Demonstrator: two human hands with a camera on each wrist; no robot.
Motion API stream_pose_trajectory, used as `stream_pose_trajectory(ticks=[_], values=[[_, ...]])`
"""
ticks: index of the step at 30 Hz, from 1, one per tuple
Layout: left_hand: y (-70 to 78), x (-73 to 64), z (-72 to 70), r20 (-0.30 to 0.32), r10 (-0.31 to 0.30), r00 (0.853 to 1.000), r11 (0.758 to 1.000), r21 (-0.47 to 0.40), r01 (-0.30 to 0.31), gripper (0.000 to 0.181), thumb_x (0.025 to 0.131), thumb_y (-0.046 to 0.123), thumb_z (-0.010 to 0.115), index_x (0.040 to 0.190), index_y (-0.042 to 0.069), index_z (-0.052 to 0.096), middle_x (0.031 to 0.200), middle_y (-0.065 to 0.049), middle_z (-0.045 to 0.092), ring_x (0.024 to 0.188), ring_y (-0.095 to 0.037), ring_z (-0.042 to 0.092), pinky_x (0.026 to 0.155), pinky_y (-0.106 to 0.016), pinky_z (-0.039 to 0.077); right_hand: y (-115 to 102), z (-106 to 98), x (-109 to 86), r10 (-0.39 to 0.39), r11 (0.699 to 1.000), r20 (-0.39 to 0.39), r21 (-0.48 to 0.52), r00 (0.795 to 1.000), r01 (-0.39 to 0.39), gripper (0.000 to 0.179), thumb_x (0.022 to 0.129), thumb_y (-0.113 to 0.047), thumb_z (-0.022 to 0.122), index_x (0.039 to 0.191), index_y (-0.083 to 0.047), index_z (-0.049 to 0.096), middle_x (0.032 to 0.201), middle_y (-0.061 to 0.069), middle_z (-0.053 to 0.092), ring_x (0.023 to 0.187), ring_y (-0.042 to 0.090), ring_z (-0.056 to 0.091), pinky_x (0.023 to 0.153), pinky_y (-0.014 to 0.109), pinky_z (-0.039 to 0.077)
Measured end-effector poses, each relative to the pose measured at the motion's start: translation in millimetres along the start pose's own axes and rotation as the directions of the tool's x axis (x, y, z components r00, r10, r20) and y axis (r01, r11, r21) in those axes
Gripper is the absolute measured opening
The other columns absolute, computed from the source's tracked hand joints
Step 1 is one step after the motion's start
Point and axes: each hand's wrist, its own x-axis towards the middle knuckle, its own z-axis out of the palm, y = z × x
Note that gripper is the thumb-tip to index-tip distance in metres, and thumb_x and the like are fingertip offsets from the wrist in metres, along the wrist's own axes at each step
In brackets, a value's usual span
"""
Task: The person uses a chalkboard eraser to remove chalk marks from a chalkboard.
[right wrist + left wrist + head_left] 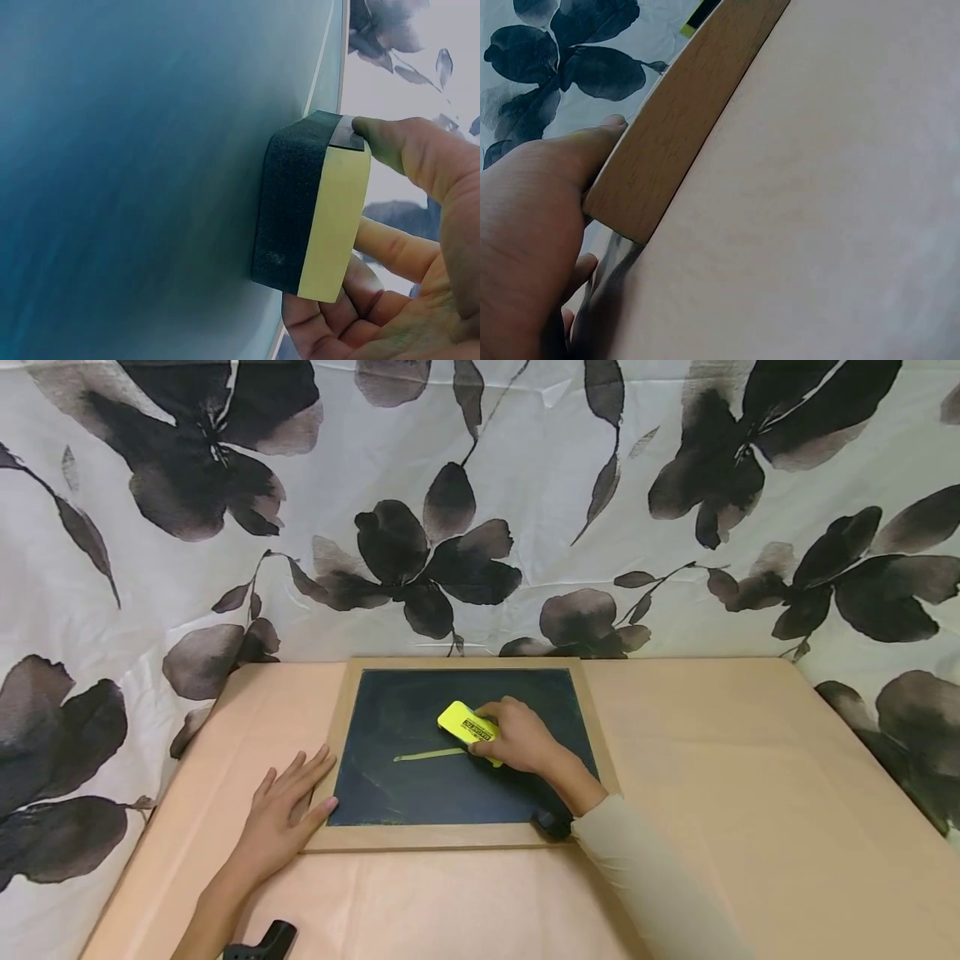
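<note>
A framed chalkboard (457, 806) lies on the table, with a short yellow-green chalk line (427, 756) across its middle. My right hand (521, 739) grips a yellow board eraser (461, 722) at the right end of that line. In the right wrist view the eraser (334, 225) has a dark felt side turned to the board, and my thumb and fingers hold its opposite edges. My left hand (281, 814) rests at the left side of the wooden frame (660, 135), fingers spread and thumb touching it. Its other fingers are mostly hidden in the left wrist view.
The light tabletop (705, 760) spreads out on both sides of the board. Behind it hangs a white cloth (555, 468) with dark flowers. A black wrist device (551, 824) overlaps the board's lower right corner; another black device (262, 943) is at the left wrist.
</note>
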Motion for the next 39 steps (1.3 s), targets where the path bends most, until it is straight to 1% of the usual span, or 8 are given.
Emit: stream_pose_trajectory(ticks=[8, 12, 16, 19, 24, 27, 32, 39], values=[[-2.7, 1.1, -1.3, 0.006, 0.0, 1.0, 1.0, 0.015, 0.0, 0.058, 0.092, 0.028, 0.064, 0.145, 0.014, 0.044, 0.151, -0.007, 0.037, 0.139, -0.038, 0.025, 0.11, -0.062, 0.003, -23, 11, 12.9, 0.003, 1.0, 0.038, -0.017, 0.999, -0.002, 0.056, 0.078, -0.032, 0.078, 0.123, -0.003, 0.063, 0.093, 0.007, 0.056, 0.076, 0.019, 0.05, 0.066, 0.032, 0.044], [-3.4, 0.4, -4.3, -0.007, -0.001, 1.0, 1.0, 0.015, 0.001, 0.057, 0.092, 0.027, 0.064, 0.144, 0.013, 0.045, 0.15, -0.008, 0.037, 0.139, -0.038, 0.026, 0.109, -0.062, 0.003, -32, 15, 19.5, -0.021, 1.0, 0.044, -0.017, 0.999, 0.022, 0.055, 0.078, -0.032, 0.078, 0.123, -0.004, 0.063, 0.094, 0.007, 0.056, 0.076, 0.018, 0.05, 0.065, 0.032, 0.045], [-6.3, -2.1, -11.6, 0.0, -0.009, 1.0, 1.0, 0.012, 0.009, 0.058, 0.092, 0.026, 0.065, 0.144, 0.013, 0.045, 0.15, -0.01, 0.037, 0.139, -0.039, 0.025, 0.11, -0.061, 0.001, -46, 23, 27.1, -0.054, 0.998, 0.063, -0.011, 0.997, 0.055, 0.054, 0.08, -0.033, 0.076, 0.124, -0.004, 0.063, 0.096, 0.007, 0.056, 0.077, 0.017, 0.05, 0.066, 0.03, 0.045], [-7.6, -1.0, -12.1, 0.002, -0.012, 1.0, 1.0, 0.002, 0.012, 0.058, 0.091, 0.026, 0.065, 0.144, 0.013, 0.045, 0.15, -0.01, 0.037, 0.139, -0.039, 0.024, 0.11, -0.061, 0.0, -54, 27, 31.8, -0.073, 0.997, 0.071, -0.008, 0.995, 0.073, 0.054, 0.08, -0.033, 0.076, 0.124, -0.005, 0.063, 0.096, 0.007, 0.056, 0.077, 0.016, 0.05, 0.066, 0.029, 0.045], [-4.2, 4.4, -3.4, 0.0, -0.007, 1.0, 1.0, -0.012, 0.007, 0.058, 0.091, 0.027, 0.066, 0.144, 0.013, 0.046, 0.15, -0.009, 0.038, 0.139, -0.038, 0.026, 0.11, -0.061, 0.002, -61, 29, 32.6, -0.077, 0.997, 0.086, -0.012, 0.993, 0.078, 0.054, 0.08, -0.033, 0.076, 0.125, -0.006, 0.063, 0.096, 0.007, 0.056, 0.077, 0.016, 0.049, 0.065, 0.028, 0.045], [-3.5, 4.0, -4.4, -0.004, -0.009, 1.0, 1.0, -0.01, 0.009, 0.058, 0.091, 0.028, 0.066, 0.143, 0.013, 0.047, 0.149, -0.009, 0.039, 0.138, -0.039, 0.026, 0.11, -0.061, 0.003, -69, 31, 34.1, -0.098, 0.995, 0.095, -0.015, 0.991, 0.1, 0.054, 0.08, -0.033, 0.076, 0.125, -0.005, 0.062, 0.097, 0.007, 0.056, 0.076, 0.016, 0.049, 0.064, 0.027, 0.044], [-6.1, 3.5, -6.0, -0.007, -0.018, 1.0, 1.0, 0.008, 0.019, 0.059, 0.09, 0.029, 0.066, 0.143, 0.014, 0.047, 0.149, -0.008, 0.039, 0.139, -0.038, 0.026, 0.11, -0.06, 0.003, -76, 34, 35.6, -0.148, 0.987, 0.103, -0.053, 0.984, 0.154, 0.054, 0.081, -0.034, 0.075, 0.125, -0.005, 0.062, 0.096, 0.007, 0.056, 0.076, 0.015, 0.048, 0.064, 0.025, 0.044], [-7.3, 3.9, -4.1, -0.008, -0.004, 1.0, 1.0, 0.011, 0.004, 0.058, 0.091, 0.03, 0.066, 0.143, 0.013, 0.047, 0.149, -0.009, 0.039, 0.139, -0.039, 0.026, 0.108, -0.063, 0.005, -74, 34, 30.4, -0.163, 0.979, 0.146, -0.1, 0.976, 0.179, 0.056, 0.083, -0.037, 0.073, 0.129, -0.008, 0.061, 0.094, 0.004, 0.054, 0.075, 0.014, 0.046, 0.06, 0.025, 0.041]])
